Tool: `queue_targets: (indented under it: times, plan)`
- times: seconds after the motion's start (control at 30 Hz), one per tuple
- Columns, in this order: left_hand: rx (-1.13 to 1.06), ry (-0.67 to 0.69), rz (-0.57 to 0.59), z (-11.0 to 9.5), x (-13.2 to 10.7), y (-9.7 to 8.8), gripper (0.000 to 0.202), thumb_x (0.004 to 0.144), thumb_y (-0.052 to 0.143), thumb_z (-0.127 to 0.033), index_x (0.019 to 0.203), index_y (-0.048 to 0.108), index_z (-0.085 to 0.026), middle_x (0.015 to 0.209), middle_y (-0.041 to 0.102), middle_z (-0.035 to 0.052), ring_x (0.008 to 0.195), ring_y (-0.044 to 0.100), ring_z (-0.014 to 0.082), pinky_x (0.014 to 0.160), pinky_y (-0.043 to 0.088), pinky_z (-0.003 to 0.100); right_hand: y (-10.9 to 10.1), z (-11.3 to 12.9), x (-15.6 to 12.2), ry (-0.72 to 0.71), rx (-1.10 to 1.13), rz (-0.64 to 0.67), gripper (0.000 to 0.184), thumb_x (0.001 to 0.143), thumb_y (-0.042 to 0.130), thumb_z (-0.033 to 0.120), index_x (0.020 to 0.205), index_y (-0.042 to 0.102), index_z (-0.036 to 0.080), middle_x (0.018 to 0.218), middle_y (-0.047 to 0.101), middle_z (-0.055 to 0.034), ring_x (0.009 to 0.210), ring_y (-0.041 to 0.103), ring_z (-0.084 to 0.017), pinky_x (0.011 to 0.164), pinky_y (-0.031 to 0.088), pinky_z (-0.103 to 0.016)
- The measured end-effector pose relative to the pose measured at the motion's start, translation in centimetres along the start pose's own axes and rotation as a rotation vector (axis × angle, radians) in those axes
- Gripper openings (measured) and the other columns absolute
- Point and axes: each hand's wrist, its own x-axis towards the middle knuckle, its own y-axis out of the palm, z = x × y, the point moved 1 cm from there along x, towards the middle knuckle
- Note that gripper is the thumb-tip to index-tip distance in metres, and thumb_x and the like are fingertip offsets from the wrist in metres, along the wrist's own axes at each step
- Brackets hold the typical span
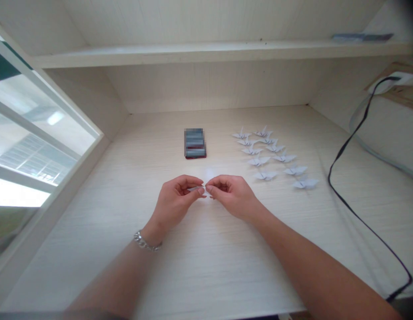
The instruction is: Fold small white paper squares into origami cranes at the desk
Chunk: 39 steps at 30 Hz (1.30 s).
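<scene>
My left hand and my right hand meet above the pale wood-grain desk. Between their fingertips is a small piece of white paper, partly hidden by the fingers. Both hands pinch it, and I cannot make out its shape. Several white origami cranes stand in loose rows to the right, beyond my right hand. A blurred rectangular stack with a dark red base lies ahead of my left hand. Neither touches my hands.
A metal chain bracelet circles my left wrist. A black cable runs along the desk's right side. A white shelf spans the back above, and a glass window in a white frame rises along the left.
</scene>
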Motion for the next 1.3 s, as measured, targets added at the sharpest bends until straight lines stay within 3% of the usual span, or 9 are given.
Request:
queue_targets:
  times: [0.5,0.93,1.3]
  plan:
    - [-0.031,-0.033,0.009,0.31,0.08,-0.07,0.020,0.067,0.069,-0.024,0.082,0.065,-0.012,0.077,0.068,0.0041,0.069,0.063,0.0146,0.069,0.056,0.030,0.11,0.00,0.06,0.026,0.005,0.027,0.019,0.080,0.051,0.026,0.078,0.066,0.016,0.070,0.066,-0.0022,0.063,0.057,-0.013,0.055,0.041,-0.023]
    - [0.117,0.066,-0.065,0.33,0.02,-0.19,0.024,0.065,0.072,-0.028,0.083,0.065,-0.014,0.078,0.069,0.0056,0.070,0.064,0.0170,0.067,0.053,0.029,0.46,-0.12,-0.13,-0.018,0.037,-0.034,0.013,0.079,0.056,0.026,0.081,0.065,0.017,0.078,0.067,-0.0037,0.071,0.060,-0.014,0.064,0.046,-0.026]
    - [0.036,0.061,-0.087,0.32,-0.01,-0.17,0.025,0.064,0.072,-0.025,0.083,0.062,-0.013,0.077,0.068,0.0051,0.072,0.065,0.0165,0.069,0.054,0.029,0.58,0.09,-0.11,-0.045,0.003,-0.047,0.012,0.079,0.055,0.026,0.080,0.064,0.017,0.074,0.066,-0.0021,0.067,0.057,-0.013,0.061,0.042,-0.024]
